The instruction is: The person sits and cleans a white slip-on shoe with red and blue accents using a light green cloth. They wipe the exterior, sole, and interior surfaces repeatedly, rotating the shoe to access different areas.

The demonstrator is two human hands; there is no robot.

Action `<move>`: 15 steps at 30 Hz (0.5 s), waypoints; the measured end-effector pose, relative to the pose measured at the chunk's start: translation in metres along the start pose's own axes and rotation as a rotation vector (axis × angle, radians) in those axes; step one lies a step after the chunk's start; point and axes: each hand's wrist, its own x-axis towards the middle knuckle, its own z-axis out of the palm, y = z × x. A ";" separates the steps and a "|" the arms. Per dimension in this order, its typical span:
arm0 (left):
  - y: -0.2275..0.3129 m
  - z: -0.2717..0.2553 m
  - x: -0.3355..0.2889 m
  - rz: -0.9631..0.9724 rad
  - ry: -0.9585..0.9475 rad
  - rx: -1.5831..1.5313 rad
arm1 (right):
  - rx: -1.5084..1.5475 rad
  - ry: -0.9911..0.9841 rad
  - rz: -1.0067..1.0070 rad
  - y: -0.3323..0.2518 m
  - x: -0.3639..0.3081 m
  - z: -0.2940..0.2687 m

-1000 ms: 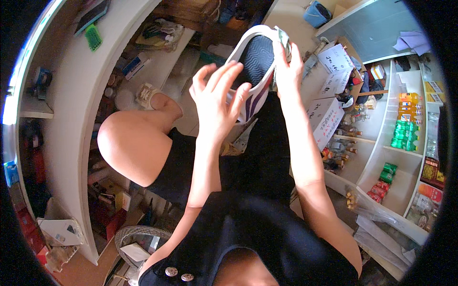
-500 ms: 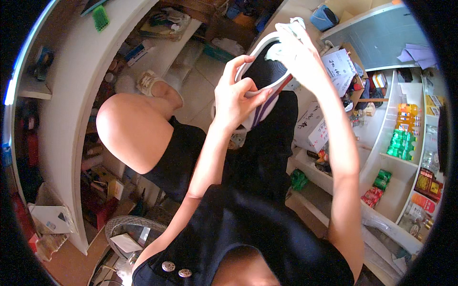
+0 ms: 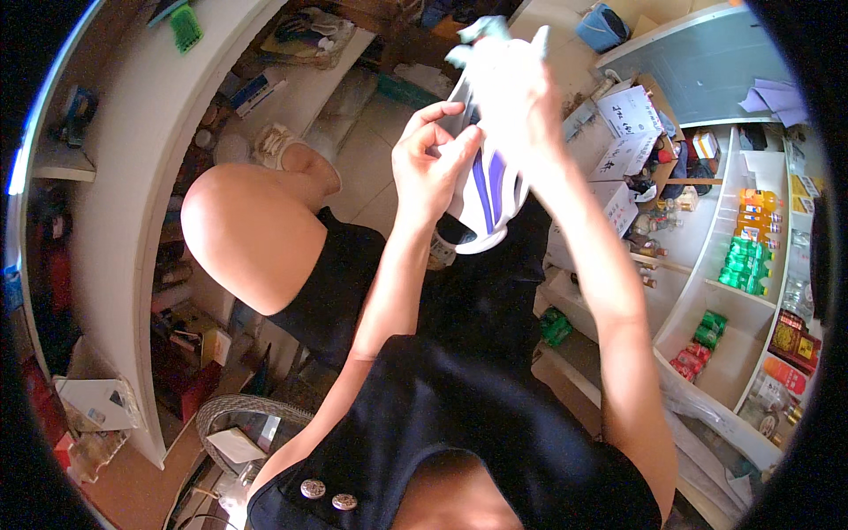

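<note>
A white sneaker with purple stripes is held up in front of me, its side turned into view. My left hand grips it from the left, thumb and fingers closed at its edge. At the upper end of the sneaker is my right hand, closed around a pale, crumpled cloth pressed against it. Bright light washes out these right fingers, and part of the shoe is hidden behind them.
My bent bare knee is to the left, with a white shoe on that foot. White boxes and shelves of bottles stand right. A white cabinet panel rises left; a bicycle wheel is lower left.
The sneaker has turned, so its purple-striped side shows instead of the dark patterned sole. My right hand has moved left with the cloth, over the sneaker's upper end.
</note>
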 end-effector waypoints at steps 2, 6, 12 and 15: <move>-0.027 -0.001 0.005 -0.044 0.112 -0.149 | 0.247 -0.011 0.074 -0.040 -0.026 0.000; -0.051 -0.007 0.015 -0.125 0.230 -0.272 | 0.421 -0.104 0.022 -0.058 -0.094 -0.010; -0.044 -0.001 0.022 -0.362 0.414 -0.587 | 0.832 -0.177 0.676 -0.006 -0.194 -0.031; -0.031 0.009 0.016 -0.474 0.386 -0.707 | 1.332 0.171 1.102 -0.028 -0.169 -0.027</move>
